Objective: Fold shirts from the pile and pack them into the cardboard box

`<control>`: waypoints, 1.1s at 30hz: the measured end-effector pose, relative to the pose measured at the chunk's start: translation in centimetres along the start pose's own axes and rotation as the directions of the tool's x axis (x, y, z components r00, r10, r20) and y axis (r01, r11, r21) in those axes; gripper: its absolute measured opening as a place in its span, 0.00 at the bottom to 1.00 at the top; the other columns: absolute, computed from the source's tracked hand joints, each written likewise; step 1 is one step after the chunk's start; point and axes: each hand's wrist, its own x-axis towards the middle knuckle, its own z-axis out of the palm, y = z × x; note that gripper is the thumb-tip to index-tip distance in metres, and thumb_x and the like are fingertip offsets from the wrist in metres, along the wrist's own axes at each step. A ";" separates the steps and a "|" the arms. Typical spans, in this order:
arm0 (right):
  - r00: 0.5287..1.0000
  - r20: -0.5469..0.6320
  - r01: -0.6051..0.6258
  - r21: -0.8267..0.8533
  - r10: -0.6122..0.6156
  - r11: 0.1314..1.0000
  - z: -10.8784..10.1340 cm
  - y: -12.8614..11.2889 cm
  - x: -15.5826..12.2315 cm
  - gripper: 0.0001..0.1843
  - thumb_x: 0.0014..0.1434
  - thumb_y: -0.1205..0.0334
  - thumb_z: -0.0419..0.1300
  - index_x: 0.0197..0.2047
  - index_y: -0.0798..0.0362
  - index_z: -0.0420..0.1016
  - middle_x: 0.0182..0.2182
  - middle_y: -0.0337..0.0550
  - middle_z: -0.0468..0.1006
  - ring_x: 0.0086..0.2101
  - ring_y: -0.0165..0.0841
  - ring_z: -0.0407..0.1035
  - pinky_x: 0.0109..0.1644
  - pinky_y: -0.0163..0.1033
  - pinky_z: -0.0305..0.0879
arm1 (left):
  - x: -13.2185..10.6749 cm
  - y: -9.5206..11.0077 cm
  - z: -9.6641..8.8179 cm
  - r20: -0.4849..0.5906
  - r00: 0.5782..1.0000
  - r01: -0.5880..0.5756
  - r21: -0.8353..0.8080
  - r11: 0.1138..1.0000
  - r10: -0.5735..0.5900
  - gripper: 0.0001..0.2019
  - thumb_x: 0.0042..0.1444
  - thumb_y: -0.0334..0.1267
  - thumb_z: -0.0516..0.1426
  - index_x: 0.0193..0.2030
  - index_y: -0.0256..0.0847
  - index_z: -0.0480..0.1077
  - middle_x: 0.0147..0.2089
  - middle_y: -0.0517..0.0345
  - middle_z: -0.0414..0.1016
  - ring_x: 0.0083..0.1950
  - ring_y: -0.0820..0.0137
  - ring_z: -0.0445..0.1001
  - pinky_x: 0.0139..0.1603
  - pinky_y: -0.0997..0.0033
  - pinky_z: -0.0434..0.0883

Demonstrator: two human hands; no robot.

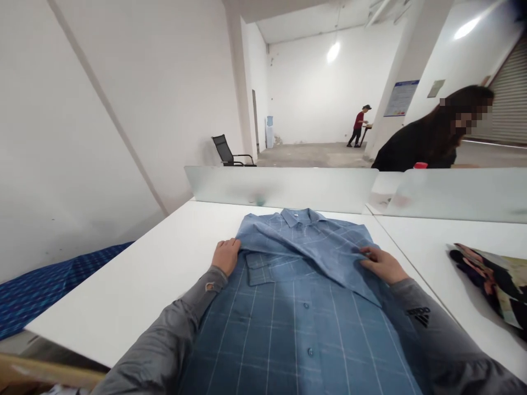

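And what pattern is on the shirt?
The shirt is blue with thin, pale lines crossing into big checks. The head view shows it best.

Shirt: lower end cut off by bottom edge
Collar label: too small to read
Poster: print too small to read
Blue cloth: cut off at left edge
Patterned cloth: cut off at right edge
Screen: shapes behind it blurred

The shirt is showing matt, creased cloth — the tabletop is looking smooth, and the mid-frame divider is appearing frosted and translucent.
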 end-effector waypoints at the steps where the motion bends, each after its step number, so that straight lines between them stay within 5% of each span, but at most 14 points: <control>1: 1.000 -0.012 -0.030 -0.067 0.029 0.997 -0.1 0.2 0.0 0.17 0.43 0.55 0.59 0.37 0.51 0.77 0.27 0.43 0.78 0.30 0.40 0.73 0.36 0.43 0.69 | -0.2 -0.1 -0.3 0.020 0.999 -0.033 0.002 0.999 0.033 0.14 0.61 0.27 0.45 0.45 0.39 0.69 0.47 0.46 0.73 0.52 0.58 0.70 0.55 0.55 0.63; 5: 0.998 -0.052 0.020 -0.189 -0.030 0.982 -1.1 -2.2 -1.1 0.18 0.49 0.45 0.58 0.34 0.50 0.73 0.32 0.45 0.78 0.34 0.40 0.72 0.38 0.43 0.67 | -0.3 -0.1 -1.1 0.088 0.984 -0.156 -0.010 0.988 0.156 0.15 0.56 0.24 0.49 0.45 0.42 0.69 0.52 0.50 0.72 0.56 0.61 0.67 0.54 0.59 0.64; 7: 0.985 0.109 0.154 -0.233 -0.132 0.960 -1.3 -4.2 -2.0 0.18 0.50 0.43 0.59 0.32 0.50 0.71 0.31 0.44 0.77 0.33 0.38 0.71 0.37 0.41 0.65 | 0.1 0.2 -1.1 0.115 0.972 -0.205 -0.018 0.979 0.206 0.16 0.56 0.24 0.49 0.48 0.41 0.69 0.53 0.51 0.71 0.55 0.63 0.68 0.54 0.62 0.65; 10: 0.883 0.427 0.333 -0.274 -0.197 0.902 0.0 -6.2 -3.6 0.13 0.43 0.53 0.65 0.31 0.51 0.73 0.34 0.45 0.77 0.34 0.39 0.71 0.37 0.40 0.64 | 0.7 0.9 -0.4 0.156 0.961 -0.228 -0.010 0.974 0.227 0.15 0.58 0.25 0.47 0.47 0.39 0.69 0.49 0.50 0.72 0.50 0.63 0.70 0.53 0.64 0.67; 12: 0.853 0.488 0.388 -0.352 -0.187 0.852 1.1 -6.8 -4.4 0.10 0.40 0.62 0.64 0.30 0.52 0.75 0.37 0.49 0.77 0.36 0.42 0.72 0.37 0.41 0.64 | 0.9 1.2 0.0 0.159 0.968 -0.197 0.006 0.980 0.193 0.14 0.60 0.25 0.45 0.45 0.38 0.70 0.46 0.49 0.73 0.49 0.62 0.71 0.51 0.64 0.68; 16: 0.922 0.361 0.309 -0.465 -0.141 0.829 1.0 -7.3 -4.4 0.11 0.48 0.69 0.54 0.32 0.52 0.77 0.34 0.50 0.79 0.36 0.44 0.73 0.36 0.42 0.62 | 0.8 1.1 -0.2 0.117 0.989 -0.094 0.021 0.995 0.091 0.15 0.62 0.26 0.43 0.48 0.37 0.67 0.48 0.49 0.72 0.48 0.63 0.72 0.48 0.65 0.70; 18: 0.973 0.167 0.215 -0.438 -0.156 0.873 -0.6 -7.2 -3.6 0.16 0.53 0.66 0.51 0.40 0.50 0.77 0.32 0.49 0.79 0.34 0.42 0.73 0.36 0.42 0.62 | 0.6 0.8 -0.6 0.085 0.995 -0.056 0.021 0.998 0.054 0.16 0.62 0.26 0.42 0.50 0.38 0.65 0.51 0.48 0.70 0.51 0.63 0.71 0.50 0.65 0.69; 21: 0.986 -0.101 0.092 -0.310 -0.129 0.946 -3.0 -5.7 -2.0 0.19 0.57 0.61 0.49 0.48 0.50 0.73 0.33 0.46 0.79 0.33 0.39 0.72 0.38 0.40 0.62 | 0.1 0.4 -1.0 0.076 0.996 -0.056 0.012 0.998 0.055 0.16 0.62 0.26 0.42 0.51 0.39 0.65 0.55 0.46 0.69 0.55 0.62 0.69 0.56 0.63 0.67; 25: 0.999 -0.033 -0.050 -0.359 0.041 0.932 -3.1 -1.9 -0.7 0.15 0.55 0.56 0.54 0.42 0.52 0.75 0.30 0.46 0.78 0.31 0.39 0.71 0.34 0.40 0.61 | -0.4 -0.2 -1.1 0.175 0.970 -0.164 -0.039 0.986 0.169 0.14 0.57 0.26 0.49 0.47 0.40 0.68 0.50 0.51 0.73 0.52 0.64 0.72 0.54 0.66 0.68; 28: 0.996 -0.081 -0.064 -0.456 0.030 0.888 -1.8 -0.3 -0.6 0.17 0.56 0.53 0.54 0.43 0.53 0.75 0.37 0.50 0.78 0.34 0.40 0.71 0.34 0.41 0.60 | 0.0 -0.7 -1.7 0.216 0.956 -0.187 -0.062 0.980 0.197 0.15 0.51 0.26 0.54 0.46 0.41 0.69 0.48 0.53 0.75 0.49 0.64 0.74 0.51 0.68 0.70; 31: 0.984 -0.175 -0.073 -0.505 -0.018 0.860 -1.2 -0.7 -1.0 0.18 0.61 0.53 0.50 0.45 0.53 0.75 0.43 0.53 0.77 0.39 0.42 0.71 0.37 0.42 0.62 | 1.6 -0.3 -2.7 0.151 0.978 -0.140 -0.042 0.989 0.145 0.15 0.54 0.26 0.50 0.47 0.36 0.69 0.49 0.45 0.74 0.52 0.60 0.72 0.54 0.61 0.69; 33: 0.991 -0.130 -0.070 -0.522 0.002 0.850 -1.0 -1.4 -1.3 0.19 0.63 0.51 0.49 0.45 0.53 0.75 0.43 0.54 0.76 0.42 0.44 0.71 0.39 0.43 0.62 | 3.3 0.6 -2.8 0.061 0.986 -0.149 -0.060 0.987 0.152 0.17 0.59 0.26 0.45 0.51 0.35 0.68 0.55 0.42 0.70 0.59 0.60 0.68 0.61 0.59 0.64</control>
